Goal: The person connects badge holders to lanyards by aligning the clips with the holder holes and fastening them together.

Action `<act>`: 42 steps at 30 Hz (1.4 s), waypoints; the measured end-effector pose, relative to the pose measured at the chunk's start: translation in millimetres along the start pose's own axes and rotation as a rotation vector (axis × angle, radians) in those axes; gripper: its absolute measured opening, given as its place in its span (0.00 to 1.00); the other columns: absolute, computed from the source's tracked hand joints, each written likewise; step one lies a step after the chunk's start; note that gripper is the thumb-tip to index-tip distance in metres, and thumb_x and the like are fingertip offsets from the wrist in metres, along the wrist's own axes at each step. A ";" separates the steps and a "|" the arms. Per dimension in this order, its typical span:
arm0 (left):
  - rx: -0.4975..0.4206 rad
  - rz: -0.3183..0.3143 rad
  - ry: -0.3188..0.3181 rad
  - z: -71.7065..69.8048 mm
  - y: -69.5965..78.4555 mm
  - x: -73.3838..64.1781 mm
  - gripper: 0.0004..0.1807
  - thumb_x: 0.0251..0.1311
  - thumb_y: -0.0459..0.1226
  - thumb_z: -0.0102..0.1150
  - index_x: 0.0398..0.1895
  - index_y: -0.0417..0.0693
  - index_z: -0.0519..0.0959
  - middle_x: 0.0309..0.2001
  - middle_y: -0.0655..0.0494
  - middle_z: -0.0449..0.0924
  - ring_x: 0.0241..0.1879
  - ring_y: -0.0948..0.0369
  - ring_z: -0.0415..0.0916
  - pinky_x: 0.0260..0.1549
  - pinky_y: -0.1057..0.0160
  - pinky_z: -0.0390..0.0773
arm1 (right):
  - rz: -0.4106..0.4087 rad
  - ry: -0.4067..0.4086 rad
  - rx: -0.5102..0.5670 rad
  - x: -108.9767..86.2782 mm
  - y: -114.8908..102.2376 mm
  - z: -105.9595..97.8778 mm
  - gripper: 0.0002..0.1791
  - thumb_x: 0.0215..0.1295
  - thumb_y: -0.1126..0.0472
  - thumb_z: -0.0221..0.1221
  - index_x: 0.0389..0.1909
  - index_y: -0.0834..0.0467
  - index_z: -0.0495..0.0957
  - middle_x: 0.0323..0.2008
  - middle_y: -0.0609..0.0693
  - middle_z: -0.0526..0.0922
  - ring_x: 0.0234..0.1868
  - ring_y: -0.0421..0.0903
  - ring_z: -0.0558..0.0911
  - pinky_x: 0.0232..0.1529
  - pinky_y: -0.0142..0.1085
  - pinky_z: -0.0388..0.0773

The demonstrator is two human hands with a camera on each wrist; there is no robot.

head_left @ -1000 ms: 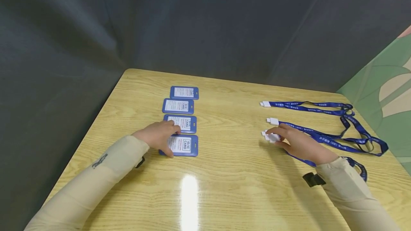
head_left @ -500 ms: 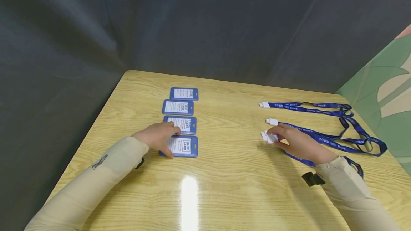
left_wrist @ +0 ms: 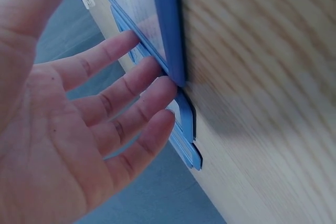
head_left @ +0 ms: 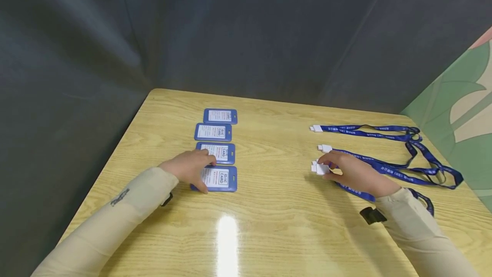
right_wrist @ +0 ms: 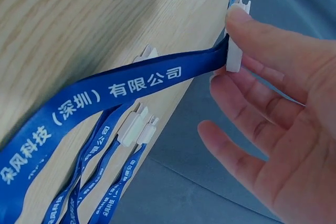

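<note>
In the head view my left hand [head_left: 189, 166] spans the nearest blue ID card holder [head_left: 230, 179], thumb at its near long edge and fingers at its far edge. The left wrist view shows fingertips [left_wrist: 163, 85] right at the edge of this holder [left_wrist: 170, 24]. On the right side, my right hand [head_left: 357, 174] pinches the white plastic clip [head_left: 322, 169] of the nearest blue lanyard between thumb and fingers. Its printed strap [right_wrist: 136, 80] slopes up from the table to the clip in the right wrist view. The other fingers of that hand are spread and loose.
More blue card holders [head_left: 213, 132] lie in a column beyond the left hand. Two other lanyards with white clips [head_left: 317, 128] rest beyond the right hand, their straps [head_left: 415, 173] looped at the right. A dark curtain [head_left: 246, 33] hangs behind the wooden table [head_left: 276, 225].
The pinched clip has shifted slightly left and turned a little with the right hand. The left hand stays at the same card holder. The head view has tilted up slightly.
</note>
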State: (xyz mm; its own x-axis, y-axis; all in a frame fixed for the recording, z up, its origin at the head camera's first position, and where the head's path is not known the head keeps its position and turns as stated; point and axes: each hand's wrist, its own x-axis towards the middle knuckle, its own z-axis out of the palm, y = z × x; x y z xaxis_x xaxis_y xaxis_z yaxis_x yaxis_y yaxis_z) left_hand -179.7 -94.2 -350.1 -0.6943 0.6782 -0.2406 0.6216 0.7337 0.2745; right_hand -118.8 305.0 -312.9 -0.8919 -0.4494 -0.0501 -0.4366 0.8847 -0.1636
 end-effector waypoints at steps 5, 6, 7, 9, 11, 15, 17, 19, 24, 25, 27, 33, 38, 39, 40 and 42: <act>0.005 0.004 0.014 1.5 -0.2 -1.6 0.37 0.35 0.49 0.76 0.51 0.43 0.74 0.42 0.50 0.74 0.39 0.58 0.72 0.47 0.57 0.76 | -0.010 -0.005 0.008 2.5 1.3 2.7 0.15 0.52 0.63 0.66 0.43 0.58 0.78 0.38 0.48 0.82 0.36 0.41 0.79 0.36 0.37 0.80; 0.005 0.004 0.017 1.9 -0.3 -2.0 0.37 0.35 0.49 0.76 0.51 0.43 0.74 0.42 0.50 0.74 0.39 0.58 0.72 0.48 0.57 0.76 | -0.009 -0.007 0.010 2.8 1.6 3.4 0.15 0.53 0.63 0.66 0.43 0.58 0.78 0.38 0.48 0.82 0.36 0.41 0.79 0.37 0.37 0.80; 0.005 0.006 0.020 2.3 -0.5 -2.3 0.37 0.35 0.49 0.76 0.51 0.43 0.74 0.42 0.50 0.75 0.39 0.58 0.72 0.48 0.57 0.76 | -0.008 -0.010 0.010 3.2 2.0 4.0 0.15 0.53 0.63 0.66 0.43 0.58 0.78 0.38 0.48 0.82 0.36 0.41 0.79 0.37 0.37 0.80; 0.005 0.011 0.026 3.2 -1.2 -2.1 0.37 0.35 0.49 0.75 0.51 0.43 0.74 0.43 0.50 0.75 0.40 0.58 0.72 0.48 0.56 0.76 | -0.001 -0.016 0.011 4.1 2.3 5.4 0.15 0.53 0.63 0.66 0.43 0.58 0.78 0.39 0.48 0.82 0.36 0.41 0.79 0.37 0.38 0.80; 0.003 0.016 0.030 4.0 -1.8 -2.0 0.37 0.36 0.49 0.75 0.51 0.43 0.74 0.43 0.50 0.75 0.40 0.58 0.72 0.48 0.56 0.76 | 0.007 -0.020 0.010 4.7 2.5 6.6 0.15 0.53 0.63 0.65 0.43 0.58 0.78 0.39 0.48 0.82 0.36 0.40 0.79 0.38 0.37 0.80; 0.002 0.015 0.034 4.7 -2.5 -2.9 0.37 0.36 0.50 0.75 0.51 0.44 0.75 0.45 0.50 0.76 0.42 0.57 0.73 0.50 0.55 0.76 | 0.000 -0.025 0.026 5.6 2.1 7.7 0.15 0.53 0.62 0.66 0.43 0.59 0.79 0.39 0.48 0.82 0.36 0.40 0.79 0.36 0.35 0.80; -0.002 0.006 0.035 4.7 -2.3 -3.4 0.37 0.36 0.51 0.75 0.51 0.44 0.75 0.46 0.50 0.76 0.42 0.57 0.73 0.50 0.55 0.75 | -0.001 -0.028 0.033 5.8 1.7 8.0 0.15 0.53 0.62 0.66 0.43 0.59 0.79 0.39 0.49 0.82 0.36 0.40 0.79 0.36 0.35 0.80; -0.010 -0.003 0.033 4.8 -2.0 -3.4 0.37 0.35 0.51 0.75 0.51 0.44 0.75 0.46 0.50 0.75 0.42 0.57 0.73 0.50 0.55 0.75 | -0.001 -0.030 0.035 5.9 1.7 8.7 0.16 0.53 0.62 0.66 0.44 0.59 0.79 0.39 0.48 0.82 0.36 0.39 0.78 0.36 0.35 0.80; -0.031 -0.020 0.030 7.1 -2.4 -2.7 0.37 0.35 0.50 0.76 0.51 0.45 0.75 0.46 0.51 0.75 0.40 0.58 0.72 0.48 0.56 0.75 | -0.012 -0.028 0.036 6.3 3.5 12.4 0.15 0.53 0.62 0.65 0.43 0.59 0.78 0.37 0.46 0.81 0.35 0.38 0.78 0.35 0.34 0.79; -0.036 -0.025 0.029 7.6 -2.6 -2.8 0.37 0.35 0.50 0.76 0.51 0.45 0.75 0.46 0.51 0.75 0.40 0.58 0.72 0.48 0.56 0.75 | -0.019 -0.025 0.037 6.7 4.0 13.1 0.15 0.53 0.62 0.65 0.43 0.58 0.78 0.37 0.46 0.81 0.35 0.38 0.78 0.35 0.34 0.79; -0.043 -0.033 0.028 7.2 -2.4 -3.2 0.37 0.35 0.50 0.76 0.51 0.45 0.75 0.47 0.50 0.75 0.41 0.58 0.72 0.49 0.55 0.75 | -0.031 -0.016 0.037 7.6 4.6 14.7 0.15 0.53 0.61 0.66 0.43 0.58 0.78 0.37 0.45 0.81 0.35 0.38 0.78 0.35 0.33 0.79; -0.059 -0.053 0.016 8.1 -0.8 -2.6 0.37 0.36 0.49 0.76 0.52 0.45 0.74 0.49 0.49 0.75 0.43 0.57 0.73 0.51 0.54 0.75 | -0.024 -0.011 0.024 7.2 4.5 16.0 0.15 0.53 0.60 0.66 0.42 0.58 0.79 0.37 0.45 0.81 0.35 0.38 0.78 0.35 0.32 0.79; -0.047 -0.062 0.010 7.0 -0.5 -2.4 0.37 0.36 0.49 0.76 0.53 0.46 0.74 0.49 0.50 0.75 0.42 0.57 0.72 0.50 0.54 0.75 | -0.018 -0.006 0.016 7.0 4.5 16.3 0.15 0.53 0.60 0.66 0.42 0.57 0.79 0.36 0.44 0.81 0.35 0.38 0.78 0.34 0.32 0.79; -0.045 -0.064 0.010 6.8 -0.5 -2.5 0.38 0.36 0.49 0.76 0.54 0.46 0.74 0.49 0.50 0.75 0.42 0.57 0.72 0.50 0.54 0.75 | -0.020 -0.005 0.018 7.3 4.7 16.6 0.15 0.53 0.59 0.66 0.42 0.57 0.79 0.36 0.44 0.81 0.35 0.38 0.78 0.34 0.32 0.79; -0.043 -0.066 0.008 6.6 -0.5 -2.7 0.38 0.36 0.49 0.76 0.54 0.46 0.74 0.49 0.50 0.75 0.42 0.58 0.72 0.50 0.54 0.75 | -0.021 -0.006 0.018 7.5 4.6 16.7 0.15 0.53 0.59 0.66 0.42 0.57 0.79 0.36 0.44 0.81 0.35 0.38 0.78 0.34 0.32 0.79; -0.043 -0.068 0.005 6.4 -0.5 -3.0 0.38 0.37 0.49 0.75 0.54 0.46 0.74 0.49 0.50 0.75 0.42 0.58 0.72 0.50 0.55 0.75 | -0.022 -0.009 0.021 8.2 4.5 17.2 0.15 0.53 0.59 0.66 0.42 0.57 0.79 0.36 0.44 0.82 0.35 0.38 0.78 0.35 0.32 0.79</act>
State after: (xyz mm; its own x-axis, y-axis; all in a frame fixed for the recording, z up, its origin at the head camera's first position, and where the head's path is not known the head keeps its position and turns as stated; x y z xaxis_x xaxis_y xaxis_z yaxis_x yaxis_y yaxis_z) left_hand -175.6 -96.3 -355.5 -0.7363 0.6267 -0.2550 0.5570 0.7755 0.2973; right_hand -126.0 303.2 -331.0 -0.8811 -0.4697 -0.0550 -0.4532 0.8719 -0.1856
